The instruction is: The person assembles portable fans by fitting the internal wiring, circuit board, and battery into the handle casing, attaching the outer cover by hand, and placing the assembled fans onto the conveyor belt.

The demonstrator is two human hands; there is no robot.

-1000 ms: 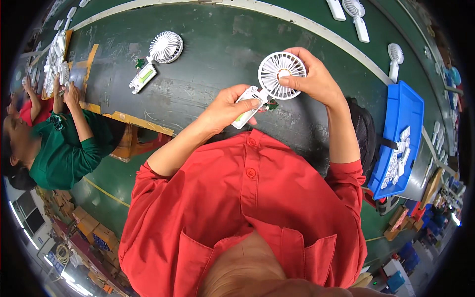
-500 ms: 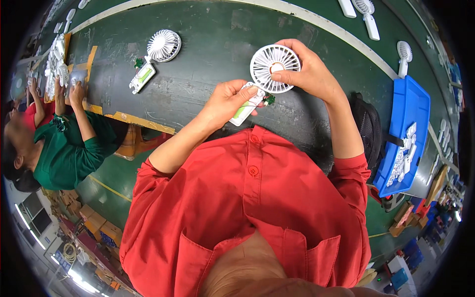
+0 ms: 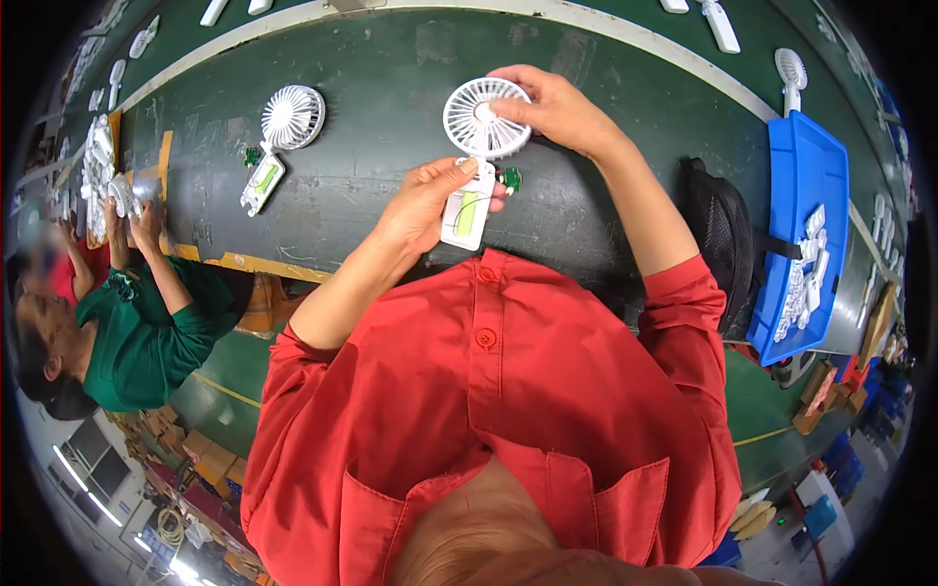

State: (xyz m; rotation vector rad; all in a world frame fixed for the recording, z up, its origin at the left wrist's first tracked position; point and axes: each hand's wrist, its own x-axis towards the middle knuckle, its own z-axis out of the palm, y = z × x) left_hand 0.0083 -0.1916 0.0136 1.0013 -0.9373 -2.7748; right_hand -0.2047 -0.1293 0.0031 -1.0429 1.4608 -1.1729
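Note:
Between my hands is a white handheld fan (image 3: pixel 467 137) with its handle open, showing a green battery cell and wires. My left hand (image 3: pixel 422 203) grips the handle, thumb near the joint below the fan head. A small green circuit board (image 3: pixel 511 181) hangs by wires at the handle's right side. My right hand (image 3: pixel 562 109) holds the right rim of the round fan head, thumb on the grille's centre. To the left, a second white fan (image 3: pixel 292 117) lies on the dark table with its handle open, its battery and green board exposed.
A blue bin (image 3: pixel 819 283) holding white parts stands at the right, beside a black mesh bag (image 3: pixel 718 230). Beyond a pale rail lies a green belt carrying several white fans. At far left, a co-worker in a green top (image 3: pixel 147 342) handles white parts.
The fan and my hands shift left in view, and the fan turns more upright above its handle. My right thumb moves onto the grille's centre. The surrounding scene also shifts slightly.

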